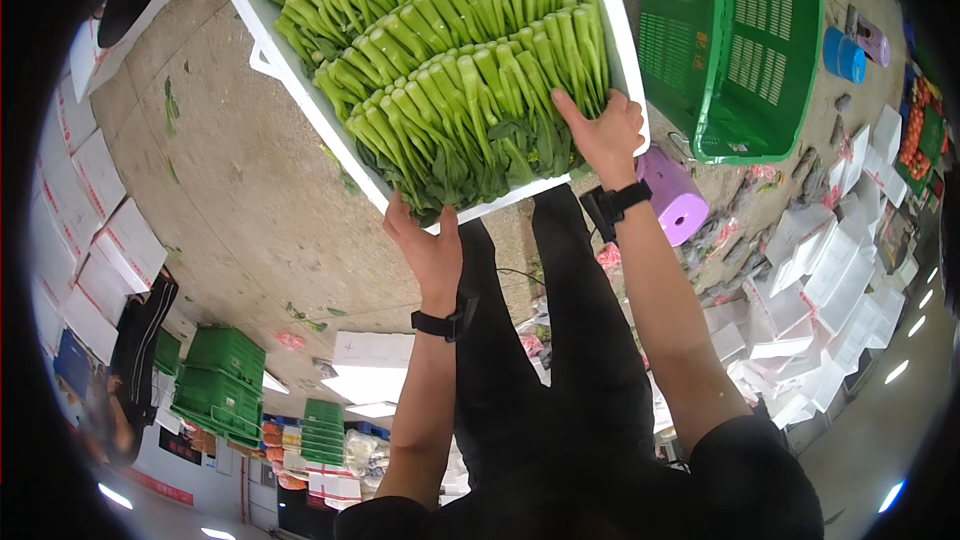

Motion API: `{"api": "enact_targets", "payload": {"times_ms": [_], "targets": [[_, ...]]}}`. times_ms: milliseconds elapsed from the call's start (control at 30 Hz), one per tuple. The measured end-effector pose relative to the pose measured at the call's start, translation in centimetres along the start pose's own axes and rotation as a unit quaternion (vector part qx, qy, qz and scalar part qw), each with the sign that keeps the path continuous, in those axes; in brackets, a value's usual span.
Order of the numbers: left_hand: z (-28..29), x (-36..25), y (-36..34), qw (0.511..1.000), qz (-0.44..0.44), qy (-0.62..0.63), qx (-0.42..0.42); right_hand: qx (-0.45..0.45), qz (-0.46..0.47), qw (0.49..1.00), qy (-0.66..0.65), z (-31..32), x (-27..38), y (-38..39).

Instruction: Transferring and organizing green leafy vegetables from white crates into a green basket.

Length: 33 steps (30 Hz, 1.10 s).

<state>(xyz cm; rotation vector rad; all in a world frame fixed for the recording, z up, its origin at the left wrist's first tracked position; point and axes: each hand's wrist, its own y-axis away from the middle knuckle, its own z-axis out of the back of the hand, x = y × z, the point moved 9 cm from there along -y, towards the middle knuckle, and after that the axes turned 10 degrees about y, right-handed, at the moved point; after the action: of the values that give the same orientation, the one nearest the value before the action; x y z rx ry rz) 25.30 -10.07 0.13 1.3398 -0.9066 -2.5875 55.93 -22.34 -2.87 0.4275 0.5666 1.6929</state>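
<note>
Left hand [430,250]: partly curled, thumb and fingers apart, their tips at the near left corner of the white foam box [617,45], beside dark leaves; whether it grips the wall cannot be told
Right hand [603,137]: thumb stretched away from the bent fingers and against the green stalks [430,100], the fingers by the right wall; how firmly they hold, if at all, cannot be told
Wrists: a black band on each
Floor [260,210]: grey-brown concrete, with leaf scraps to the left
Right of the box: a tall green crate [680,60], a purple stool [672,202] and, farther off, a small blue stool [845,56]
Room edges: white boxes [80,180] at the left, a jumble of white foam pieces [815,270] at the right, stacked green crates [215,380] lower left
Stalks: packed in overlapping rows inside the box, mostly beyond both hands, the nearest row's leaves between them
</note>
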Motion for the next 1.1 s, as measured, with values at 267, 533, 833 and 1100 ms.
{"api": "enact_targets", "payload": {"times_ms": [267,533,833,1100], "targets": [[-1.1,-0.5,0.9,0.995,-0.049,-0.083,0.024,-0.007,0.011,0.987,-0.162,-1.4,-1.5,-0.1],[-2.1,-1.1,1.3,0.989,-0.059,-0.135,0.009,0.148,0.03,0.988,-0.045,-0.4,0.3,2.4],[-5.9,-6.1,0.7,0.99,-0.068,-0.126,0.003,0.066,-0.001,0.929,-0.365,-0.4,-1.1,3.5],[-4.8,-2.6,-0.1,0.994,0.073,-0.071,-0.044,0.058,0.076,0.977,-0.189,-1.6,1.8,5.1]]}}
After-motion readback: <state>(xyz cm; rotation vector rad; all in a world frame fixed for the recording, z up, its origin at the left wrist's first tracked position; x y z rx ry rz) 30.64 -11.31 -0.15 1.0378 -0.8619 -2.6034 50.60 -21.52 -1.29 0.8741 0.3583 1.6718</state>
